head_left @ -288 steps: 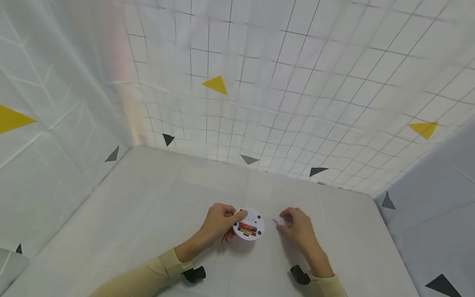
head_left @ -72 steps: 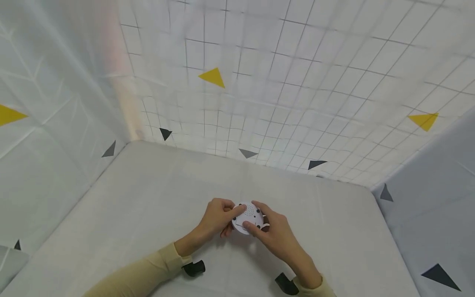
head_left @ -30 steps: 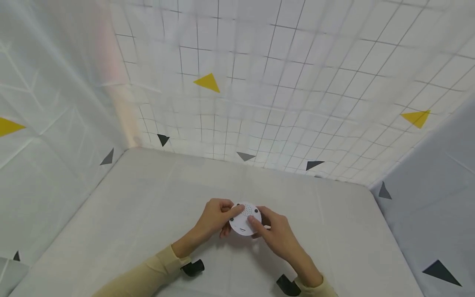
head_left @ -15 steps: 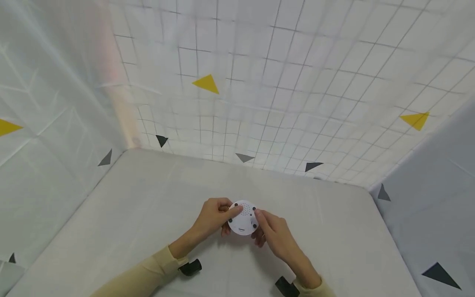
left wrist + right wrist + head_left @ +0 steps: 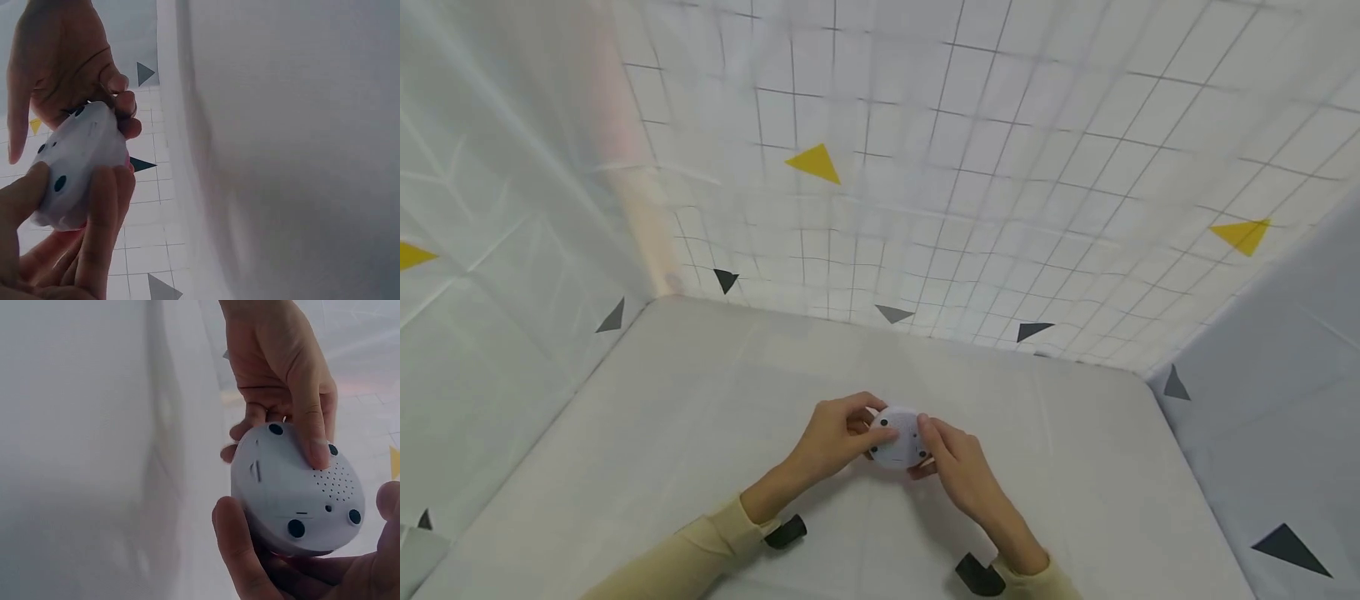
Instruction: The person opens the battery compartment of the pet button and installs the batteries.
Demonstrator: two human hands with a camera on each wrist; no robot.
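Note:
Between both hands is a round white battery-powered device [image 5: 901, 457], underside up, raised over the table. My left hand [image 5: 832, 437] grips its left side, thumb across the underside and fingers curled round the edge. My right hand [image 5: 966, 473] holds the right edge with curled fingers; in the right wrist view its thumb stands away from the surface. That view shows speaker holes [image 5: 337, 482], dark round feet [image 5: 296, 528] and a battery cover [image 5: 275, 487] in place. A bit of pink shows behind the rim in the left wrist view. The device's top face is hidden.
A white covered table [image 5: 737, 400] lies under the hands. Pale sheets with a grid pattern [image 5: 1000, 167] and yellow and dark triangles enclose it at the back and sides. Black wrist cameras [image 5: 786, 532] sit at both sleeves.
Earlier the right hand held the loose cover beside two exposed batteries; then the cover was set over them. Lately the device has tilted, and the right hand has shifted along its edge.

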